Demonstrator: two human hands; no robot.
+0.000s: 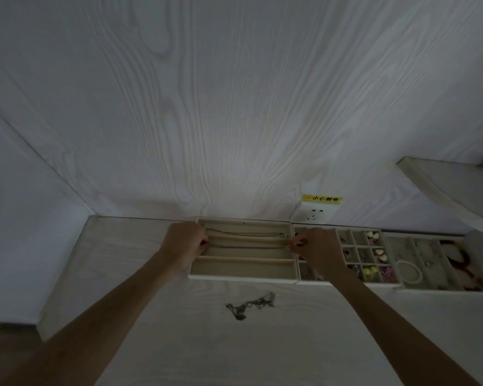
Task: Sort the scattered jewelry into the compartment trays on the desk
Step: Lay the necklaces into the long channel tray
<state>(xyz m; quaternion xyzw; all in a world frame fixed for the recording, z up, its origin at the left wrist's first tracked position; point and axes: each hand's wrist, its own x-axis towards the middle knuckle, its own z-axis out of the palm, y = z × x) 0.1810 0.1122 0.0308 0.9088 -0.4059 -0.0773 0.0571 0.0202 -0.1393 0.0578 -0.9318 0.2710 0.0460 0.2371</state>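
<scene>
A beige tray with long slots (243, 275) lies against the wall at the back of the desk. A thin chain (243, 234) with a heart pendant lies in its far slot. A second chain (248, 247) is stretched along the second slot; my left hand (183, 243) pinches its left end and my right hand (317, 250) pinches its right end. A tangle of dark chains (248, 305) lies loose on the desk in front of the tray.
A grid tray (352, 247) with small earrings and charms adjoins on the right, then a third tray (430, 291) holding a pearl bracelet (411, 271) and red pieces. A wall socket (314, 211) with a yellow label sits behind. A shelf (452, 185) juts out at right.
</scene>
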